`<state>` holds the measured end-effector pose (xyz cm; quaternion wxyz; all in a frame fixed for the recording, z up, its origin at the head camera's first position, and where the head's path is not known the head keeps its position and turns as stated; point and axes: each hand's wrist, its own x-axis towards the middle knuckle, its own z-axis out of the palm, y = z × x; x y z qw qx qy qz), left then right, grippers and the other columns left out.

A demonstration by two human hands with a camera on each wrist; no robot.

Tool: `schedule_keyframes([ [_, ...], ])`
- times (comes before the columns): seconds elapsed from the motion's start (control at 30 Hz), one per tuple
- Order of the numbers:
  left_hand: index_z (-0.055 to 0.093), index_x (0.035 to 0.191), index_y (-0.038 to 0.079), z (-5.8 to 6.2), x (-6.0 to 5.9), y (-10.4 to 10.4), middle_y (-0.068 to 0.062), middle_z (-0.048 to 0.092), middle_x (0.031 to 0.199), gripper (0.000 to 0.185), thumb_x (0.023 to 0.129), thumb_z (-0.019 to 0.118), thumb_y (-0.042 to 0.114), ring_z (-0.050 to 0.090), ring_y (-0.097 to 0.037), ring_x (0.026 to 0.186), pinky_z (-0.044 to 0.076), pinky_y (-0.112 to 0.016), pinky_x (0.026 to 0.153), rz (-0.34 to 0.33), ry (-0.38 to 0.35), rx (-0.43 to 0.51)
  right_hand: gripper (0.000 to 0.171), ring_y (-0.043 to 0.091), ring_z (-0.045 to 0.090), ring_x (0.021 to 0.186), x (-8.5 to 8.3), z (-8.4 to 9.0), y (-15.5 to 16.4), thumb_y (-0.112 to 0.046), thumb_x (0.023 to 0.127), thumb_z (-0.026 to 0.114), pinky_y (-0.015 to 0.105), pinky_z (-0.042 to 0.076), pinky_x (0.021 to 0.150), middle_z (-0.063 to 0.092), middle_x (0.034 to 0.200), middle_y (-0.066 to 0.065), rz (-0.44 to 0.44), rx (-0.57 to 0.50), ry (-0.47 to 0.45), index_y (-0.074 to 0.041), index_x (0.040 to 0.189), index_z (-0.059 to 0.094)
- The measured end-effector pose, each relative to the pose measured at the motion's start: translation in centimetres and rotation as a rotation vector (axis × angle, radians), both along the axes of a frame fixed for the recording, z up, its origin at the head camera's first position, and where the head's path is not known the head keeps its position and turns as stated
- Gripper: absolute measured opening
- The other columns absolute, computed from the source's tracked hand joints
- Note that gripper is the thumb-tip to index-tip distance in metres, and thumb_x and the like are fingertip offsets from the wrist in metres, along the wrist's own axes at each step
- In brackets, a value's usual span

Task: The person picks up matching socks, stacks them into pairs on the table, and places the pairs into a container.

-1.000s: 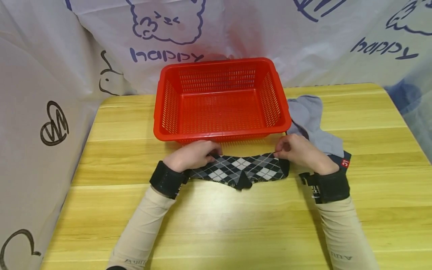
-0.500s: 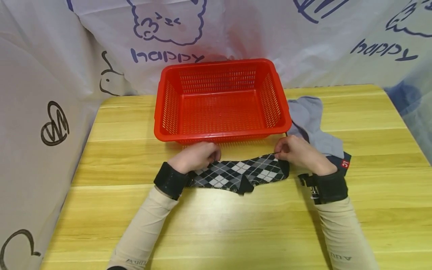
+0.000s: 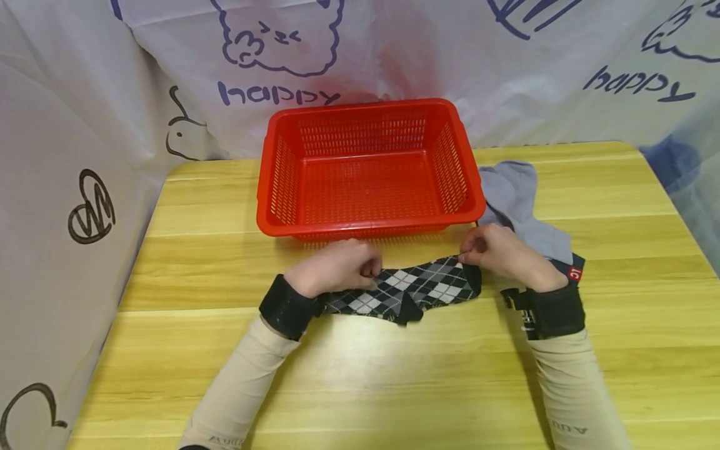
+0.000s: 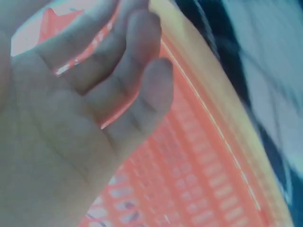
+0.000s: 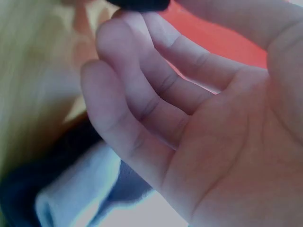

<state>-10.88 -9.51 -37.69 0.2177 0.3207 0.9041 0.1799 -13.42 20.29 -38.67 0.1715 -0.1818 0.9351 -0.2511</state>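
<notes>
Shifts the left hand (image 3: pixel 340 269) rightward over an argyle sock (image 3: pixel 419 284) compared with half a second ago; has, on a wooden table (image 3: pixel 405 381), a red basket (image 3: pixel 371 227), grey cloth (image 3: pixel 519 209) just beside its right end, and the sock just in front; pinches the sock's black toe with the right hand (image 3: pixel 500 251); leaves the left hand's hold impossible to tell

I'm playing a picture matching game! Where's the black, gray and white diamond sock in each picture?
Head: the argyle sock is just below the middle, a bit right.
Left wrist: blurred dark and pale diamonds fill the right side.
Right wrist: only a black bit at the top edge, probably its toe.
Shared landmark: the red plastic basket, upper middle, center to bottom, and top right, in that order.
</notes>
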Motion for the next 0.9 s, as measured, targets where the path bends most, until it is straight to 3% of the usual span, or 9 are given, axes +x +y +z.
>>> schedule_keyframes([
  [0.17,0.06,0.078,0.017,-0.1,1.4,1.8,0.01,0.05,0.067,0.03,0.074,0.085,0.033,0.049,-0.007,0.063,0.035,-0.02,0.059,-0.102,-0.023,-0.045,0.016,0.016,0.06,0.078,0.0,0.3,0.4,-0.023,0.087,0.073,0.029,0.046,0.071,0.071,0.084,0.003,0.0,0.015,-0.022,-0.007,0.09,0.071],
  [0.33,0.059,0.075,0.016,-0.9,2.3,2.8,0.011,0.047,0.065,0.026,0.073,0.084,0.025,0.048,-0.008,0.064,0.035,-0.022,0.061,-0.133,0.021,-0.081,0.018,0.015,0.056,0.074,0.0,0.3,0.2,-0.026,0.085,0.075,0.028,0.043,0.068,0.069,0.08,0.002,0.032,0.036,-0.047,-0.008,0.086,0.07],
  [0.57,0.059,0.072,0.017,-1.4,2.4,2.9,0.012,0.048,0.064,0.014,0.075,0.071,0.01,0.048,-0.007,0.063,0.036,-0.022,0.06,-0.153,0.056,-0.084,0.016,0.015,0.054,0.072,0.0,0.2,0.1,-0.021,0.083,0.077,0.028,0.042,0.067,0.067,0.076,0.002,0.04,0.04,-0.029,-0.007,0.082,0.069],
  [0.9,0.052,0.071,0.022,-0.1,2.1,2.3,0.012,0.045,0.065,0.021,0.077,0.068,0.01,0.045,-0.006,0.065,0.032,-0.02,0.062,-0.187,0.002,-0.047,0.005,0.014,0.057,0.071,0.0,0.4,0.3,-0.01,0.086,0.07,0.028,0.044,0.068,0.068,0.077,0.003,0.013,0.0,-0.034,-0.006,0.084,0.068],
])
